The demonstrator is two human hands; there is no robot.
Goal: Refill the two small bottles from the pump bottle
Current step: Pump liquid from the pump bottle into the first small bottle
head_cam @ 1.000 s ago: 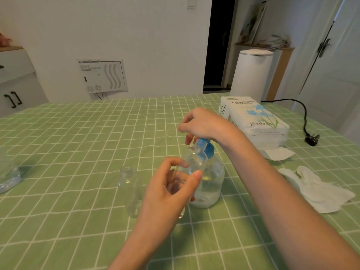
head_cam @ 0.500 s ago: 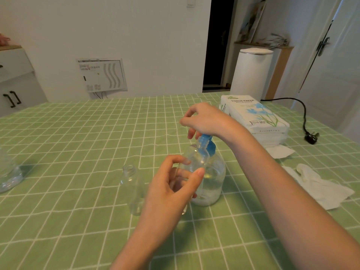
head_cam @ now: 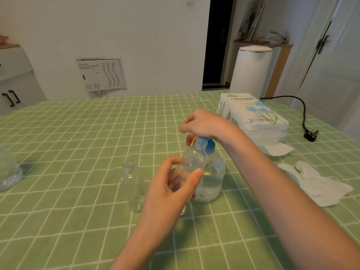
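- Since half a second ago the right hand (head_cam: 204, 123) has sunk slightly onto the blue pump head (head_cam: 207, 144); the left hand (head_cam: 171, 190) has kept its place.
- Fingers of the right hand curl over the pump head, gripping it from above.
- Thumb and fingers of the left hand wrap round a clear small bottle (head_cam: 194, 158), which is tilted, its mouth up against the pump's spout.
- Near the middle of the green checked tablecloth (head_cam: 78, 133) stands the pump bottle (head_cam: 213, 178), upright and partly full of clear liquid.
- Just left of the left hand stands the second small bottle (head_cam: 132, 184) — uncapped, upright.
- Toward the far right edge lies the tissue paper pack (head_cam: 253, 117) — a crumpled tissue (head_cam: 315, 184) sits nearer along that edge.
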